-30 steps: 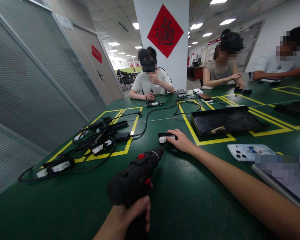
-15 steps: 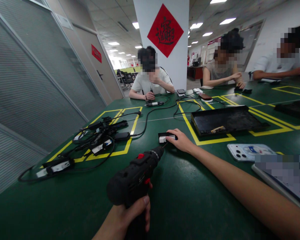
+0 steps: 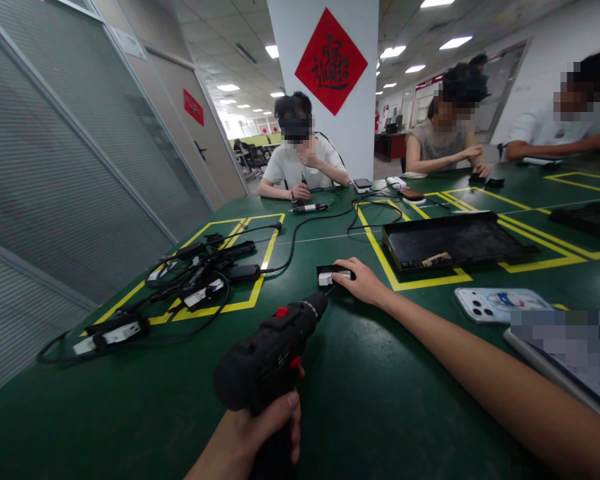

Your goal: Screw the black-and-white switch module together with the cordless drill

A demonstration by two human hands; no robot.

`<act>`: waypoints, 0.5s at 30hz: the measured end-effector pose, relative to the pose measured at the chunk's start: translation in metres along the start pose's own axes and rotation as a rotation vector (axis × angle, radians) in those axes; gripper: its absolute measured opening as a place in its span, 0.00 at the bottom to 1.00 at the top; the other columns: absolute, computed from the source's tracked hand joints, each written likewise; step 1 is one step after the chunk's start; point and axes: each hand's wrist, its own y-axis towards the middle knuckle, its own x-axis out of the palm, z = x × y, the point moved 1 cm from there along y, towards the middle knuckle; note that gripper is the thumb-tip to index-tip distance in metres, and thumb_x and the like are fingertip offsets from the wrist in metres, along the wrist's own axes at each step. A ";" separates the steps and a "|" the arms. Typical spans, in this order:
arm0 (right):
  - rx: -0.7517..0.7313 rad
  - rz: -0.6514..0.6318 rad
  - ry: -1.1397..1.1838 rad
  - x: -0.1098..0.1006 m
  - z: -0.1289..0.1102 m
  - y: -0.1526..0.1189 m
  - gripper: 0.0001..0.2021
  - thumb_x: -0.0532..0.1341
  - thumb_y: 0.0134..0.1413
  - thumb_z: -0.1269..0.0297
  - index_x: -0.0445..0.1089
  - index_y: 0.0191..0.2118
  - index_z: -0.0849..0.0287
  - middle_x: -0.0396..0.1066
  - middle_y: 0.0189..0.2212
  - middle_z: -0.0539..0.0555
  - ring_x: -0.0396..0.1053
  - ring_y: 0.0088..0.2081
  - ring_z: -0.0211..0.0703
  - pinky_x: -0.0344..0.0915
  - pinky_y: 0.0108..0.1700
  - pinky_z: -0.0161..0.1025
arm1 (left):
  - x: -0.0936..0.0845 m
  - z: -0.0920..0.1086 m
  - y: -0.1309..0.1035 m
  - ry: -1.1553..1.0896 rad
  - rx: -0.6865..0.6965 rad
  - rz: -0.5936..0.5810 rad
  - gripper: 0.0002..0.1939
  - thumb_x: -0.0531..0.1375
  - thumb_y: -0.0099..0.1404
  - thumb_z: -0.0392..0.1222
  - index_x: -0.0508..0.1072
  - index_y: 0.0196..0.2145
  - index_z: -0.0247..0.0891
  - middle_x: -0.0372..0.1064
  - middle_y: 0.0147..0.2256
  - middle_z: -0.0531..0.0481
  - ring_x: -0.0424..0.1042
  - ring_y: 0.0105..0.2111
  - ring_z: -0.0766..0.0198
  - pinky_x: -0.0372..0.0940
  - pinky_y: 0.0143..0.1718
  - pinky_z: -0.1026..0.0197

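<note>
My left hand (image 3: 267, 427) is wrapped round the grip of a black power drill with red parts (image 3: 270, 353). The drill points forward and slightly right, and its bit reaches the near edge of a small black-and-white piece (image 3: 326, 275). Whether the tip touches it, I cannot tell. My right hand (image 3: 359, 281) has its fingers closed over the right end of that piece, which rests on the green table (image 3: 375, 353).
Black cables and adapters (image 3: 200, 270) lie in a heap at the left. A black tray (image 3: 455, 240) sits at the right, behind a phone (image 3: 500, 305) and a blurred-out device (image 3: 565, 360). Three people sit across the table, one (image 3: 305, 163) directly opposite.
</note>
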 end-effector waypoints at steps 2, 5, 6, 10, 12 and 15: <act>-0.001 0.002 0.002 0.000 0.000 0.000 0.22 0.55 0.56 0.49 0.65 0.52 0.55 0.64 0.44 0.55 0.66 0.43 0.42 0.60 0.49 0.40 | 0.000 -0.001 0.000 0.001 -0.001 -0.005 0.19 0.58 0.60 0.48 0.61 0.45 0.35 0.66 0.20 0.53 0.68 0.19 0.62 0.63 0.23 0.59; -0.001 0.005 -0.001 0.000 0.000 0.000 0.22 0.55 0.56 0.49 0.66 0.52 0.55 0.64 0.44 0.55 0.66 0.43 0.42 0.60 0.49 0.40 | -0.001 -0.002 0.001 0.005 -0.013 0.004 0.20 0.58 0.60 0.49 0.59 0.45 0.36 0.66 0.21 0.54 0.67 0.19 0.62 0.63 0.23 0.58; -0.002 0.005 -0.003 0.001 0.000 0.000 0.22 0.55 0.56 0.49 0.66 0.52 0.55 0.64 0.44 0.55 0.66 0.43 0.42 0.60 0.49 0.40 | -0.001 -0.003 0.001 0.008 -0.014 0.013 0.20 0.58 0.60 0.49 0.58 0.45 0.37 0.66 0.21 0.54 0.67 0.19 0.62 0.63 0.23 0.58; -0.004 0.011 -0.008 0.002 0.001 0.001 0.22 0.56 0.56 0.49 0.66 0.52 0.56 0.64 0.43 0.55 0.66 0.43 0.42 0.60 0.49 0.40 | -0.001 -0.003 0.000 -0.013 -0.011 0.025 0.20 0.59 0.59 0.47 0.57 0.44 0.37 0.66 0.20 0.55 0.67 0.18 0.63 0.63 0.22 0.59; -0.005 0.011 -0.007 0.002 0.001 0.001 0.22 0.56 0.56 0.50 0.66 0.52 0.56 0.64 0.43 0.55 0.66 0.43 0.42 0.60 0.49 0.40 | 0.000 -0.003 0.000 -0.012 -0.007 0.015 0.21 0.59 0.59 0.47 0.57 0.45 0.37 0.66 0.20 0.55 0.67 0.18 0.63 0.63 0.22 0.59; -0.006 0.006 -0.002 0.001 0.000 0.000 0.22 0.56 0.56 0.50 0.66 0.52 0.55 0.64 0.43 0.55 0.66 0.43 0.42 0.60 0.49 0.40 | -0.001 -0.002 0.001 -0.011 0.006 0.005 0.21 0.59 0.60 0.47 0.57 0.46 0.37 0.67 0.20 0.55 0.68 0.18 0.62 0.62 0.22 0.59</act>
